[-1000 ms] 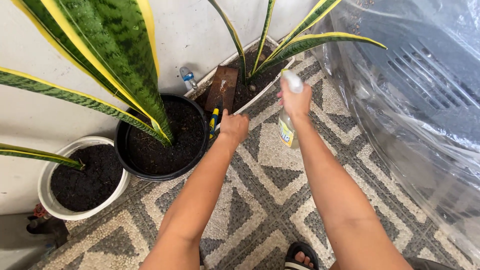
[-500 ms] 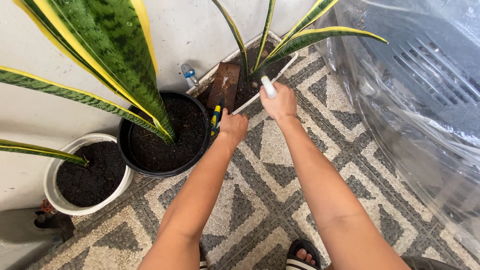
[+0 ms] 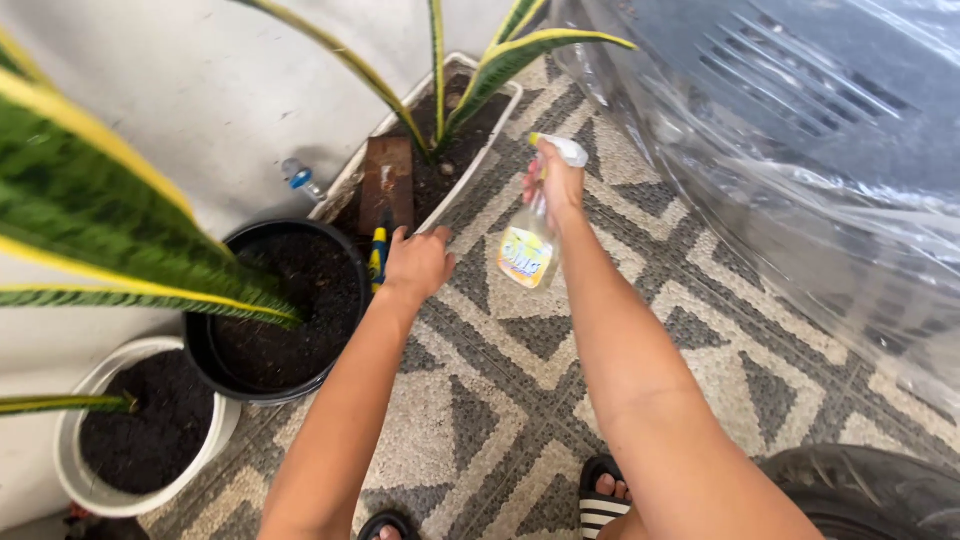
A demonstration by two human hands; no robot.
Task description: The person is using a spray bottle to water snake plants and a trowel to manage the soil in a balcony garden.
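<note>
Head view, looking down at a pebble mosaic floor (image 3: 520,340) beside a white wall. The right hand (image 3: 558,185) is wrapped around the neck of a clear spray bottle (image 3: 530,250), fingers pressed together on it just under the white nozzle (image 3: 565,150). The bottle hangs below the hand with its long axis tilted, nozzle up and away from the person, base down and toward the left hand. The nozzle points roughly at the long white planter (image 3: 490,140) at the foot of the wall, which lies just beyond the right hand and holds dark soil and tall green leaves with yellow edges.

The left hand (image 3: 418,265) reaches over the near end of that planter, fingers loosely curled. It is touching or just beside the yellow and blue handle of a trowel (image 3: 379,250); whether it is gripping the handle cannot be told. The trowel's rusty blade (image 3: 386,185) lies flat on the soil, its long axis running away from the person, handle nearest the left hand.

Left of the trowel stands a black pot (image 3: 200,345) of soil, and beyond it at the wall's near corner a white pot (image 3: 75,480). A small plastic bottle (image 3: 298,180) with a blue cap leans at the wall. Clear plastic sheeting (image 3: 800,180) covers the right side
</note>
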